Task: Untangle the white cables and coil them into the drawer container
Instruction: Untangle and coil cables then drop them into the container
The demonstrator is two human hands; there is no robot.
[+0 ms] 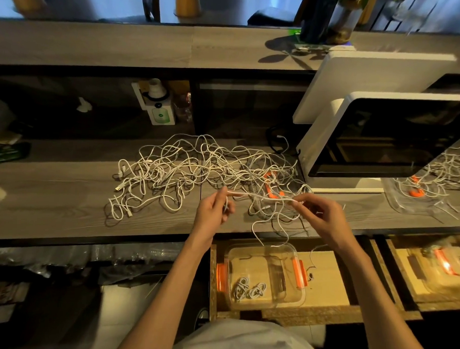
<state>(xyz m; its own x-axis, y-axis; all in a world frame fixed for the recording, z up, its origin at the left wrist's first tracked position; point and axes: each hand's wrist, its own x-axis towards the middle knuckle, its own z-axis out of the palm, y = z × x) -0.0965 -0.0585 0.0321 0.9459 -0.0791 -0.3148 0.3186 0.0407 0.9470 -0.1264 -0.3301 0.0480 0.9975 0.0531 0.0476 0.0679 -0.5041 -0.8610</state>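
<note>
No writing can be read anywhere; the small white box [161, 114] in the shelf recess behind the desk carries only a green rounded emblem, too blurred to make out.

The white cables [187, 169] lie in one loose, looping tangle across the middle of the grey wood-grain desk [51, 193], thin and round, with small plugs showing at the tangle's left end. An orange clip [270, 188] shows through the tangle's right part. The left hand [214, 209] pinches one strand between thumb and curled fingers near the desk's front edge; the right hand [318, 215] pinches the same strand further along, so a short length runs taut between them. A loose end trails down over the front edge toward the open drawer [327, 281], which is pale wood with a rough chipboard rim.

Inside the drawer sits a clear plastic container [297, 298] with rounded corners and orange latches; two small coiled white cables [249, 290] rest in its near left corner.

At the desk's right end stands a white-framed monitor [399, 134] with a dark glossy screen. The room is dim.
</note>
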